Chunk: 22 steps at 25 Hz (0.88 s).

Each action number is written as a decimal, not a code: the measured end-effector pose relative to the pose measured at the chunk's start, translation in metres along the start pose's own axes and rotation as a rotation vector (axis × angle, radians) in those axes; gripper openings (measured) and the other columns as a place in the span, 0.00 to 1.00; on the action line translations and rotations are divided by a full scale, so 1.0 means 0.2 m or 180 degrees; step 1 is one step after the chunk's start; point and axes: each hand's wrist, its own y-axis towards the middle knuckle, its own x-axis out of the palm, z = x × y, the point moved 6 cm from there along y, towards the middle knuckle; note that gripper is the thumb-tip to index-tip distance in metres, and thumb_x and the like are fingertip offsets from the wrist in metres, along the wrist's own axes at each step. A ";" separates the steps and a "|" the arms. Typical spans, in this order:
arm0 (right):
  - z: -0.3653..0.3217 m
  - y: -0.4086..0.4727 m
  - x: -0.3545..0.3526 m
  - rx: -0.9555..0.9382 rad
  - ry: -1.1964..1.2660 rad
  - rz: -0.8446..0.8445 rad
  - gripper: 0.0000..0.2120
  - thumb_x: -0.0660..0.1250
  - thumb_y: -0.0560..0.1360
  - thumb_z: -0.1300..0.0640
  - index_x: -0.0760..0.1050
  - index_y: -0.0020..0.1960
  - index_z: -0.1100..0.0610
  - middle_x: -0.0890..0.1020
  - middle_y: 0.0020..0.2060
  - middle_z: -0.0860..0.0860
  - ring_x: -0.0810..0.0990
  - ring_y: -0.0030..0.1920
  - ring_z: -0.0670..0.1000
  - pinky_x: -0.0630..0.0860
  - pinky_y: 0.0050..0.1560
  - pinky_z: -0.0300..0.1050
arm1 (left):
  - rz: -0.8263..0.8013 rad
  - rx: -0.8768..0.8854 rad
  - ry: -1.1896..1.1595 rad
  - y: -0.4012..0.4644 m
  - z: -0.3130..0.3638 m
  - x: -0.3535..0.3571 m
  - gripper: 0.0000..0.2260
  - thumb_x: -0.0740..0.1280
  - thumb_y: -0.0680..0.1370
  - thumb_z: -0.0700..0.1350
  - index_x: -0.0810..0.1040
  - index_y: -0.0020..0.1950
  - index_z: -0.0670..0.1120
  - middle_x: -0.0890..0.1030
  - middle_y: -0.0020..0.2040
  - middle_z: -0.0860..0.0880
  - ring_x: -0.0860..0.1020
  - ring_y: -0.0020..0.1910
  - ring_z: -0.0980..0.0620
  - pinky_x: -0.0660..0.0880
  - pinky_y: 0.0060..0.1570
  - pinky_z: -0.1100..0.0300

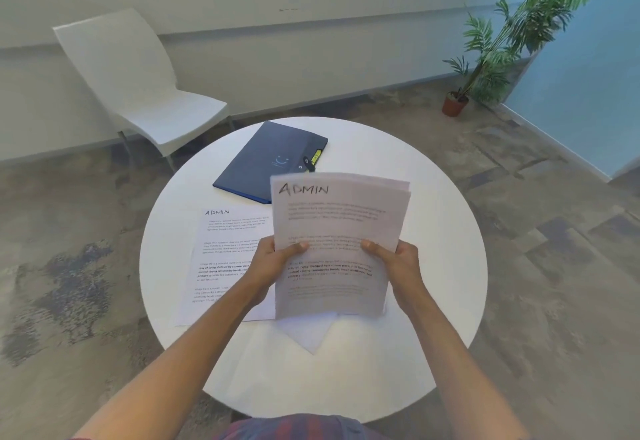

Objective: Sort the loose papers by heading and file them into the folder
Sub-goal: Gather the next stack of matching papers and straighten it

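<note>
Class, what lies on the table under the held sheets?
Under the held sheets, a white paper's corner shows on the table; its heading is covered. The ADMIN sheet lies beside.

"ADMIN" is handwritten atop the held sheet | "ADMIN" is handwritten atop the sheet on the table | a smile mark is printed on the folder | body print is unreadable
</note>
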 end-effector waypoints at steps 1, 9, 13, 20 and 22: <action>0.01 -0.01 0.01 -0.0028 -0.0041 0.0014 0.05 0.74 0.73 0.63 0.84 0.49 0.60 0.88 0.43 0.53 0.86 0.42 0.53 0.81 0.38 0.40 | 0.0029 0.0039 0.0011 0.00 0.00 -0.01 0.10 0.70 0.77 0.41 0.82 0.58 0.43 0.86 0.52 0.46 0.84 0.51 0.44 0.80 0.54 0.47; -0.04 -0.07 0.01 -0.0631 -0.0435 0.0103 0.08 0.77 0.70 0.65 0.84 0.48 0.56 0.87 0.43 0.49 0.86 0.41 0.48 0.82 0.39 0.40 | 0.0080 0.0420 0.0450 -0.04 0.05 0.02 0.08 0.72 0.76 0.42 0.83 0.51 0.54 0.87 0.46 0.53 0.85 0.44 0.52 0.81 0.46 0.54; -0.10 -0.06 -0.04 -0.0805 -0.0331 0.0198 0.07 0.77 0.71 0.64 0.84 0.48 0.57 0.88 0.44 0.50 0.87 0.42 0.50 0.84 0.42 0.44 | 0.0152 0.0735 0.0687 -0.05 0.13 0.06 0.09 0.72 0.76 0.44 0.81 0.50 0.59 0.85 0.45 0.57 0.84 0.44 0.54 0.81 0.43 0.58; 0.02 -0.06 -0.02 -0.0534 -0.0500 0.0028 0.09 0.77 0.71 0.62 0.84 0.50 0.57 0.87 0.45 0.50 0.86 0.44 0.52 0.81 0.40 0.41 | 0.0305 0.0670 0.0363 -0.07 0.07 0.04 0.10 0.73 0.75 0.42 0.81 0.49 0.58 0.85 0.44 0.58 0.84 0.44 0.53 0.79 0.41 0.61; 0.04 -0.06 -0.02 -0.0530 -0.0475 -0.0005 0.08 0.77 0.71 0.62 0.84 0.50 0.57 0.87 0.45 0.49 0.86 0.43 0.50 0.82 0.42 0.42 | 0.0375 0.0649 0.0322 -0.07 0.05 0.03 0.10 0.73 0.76 0.43 0.81 0.49 0.58 0.85 0.45 0.57 0.83 0.45 0.54 0.79 0.41 0.60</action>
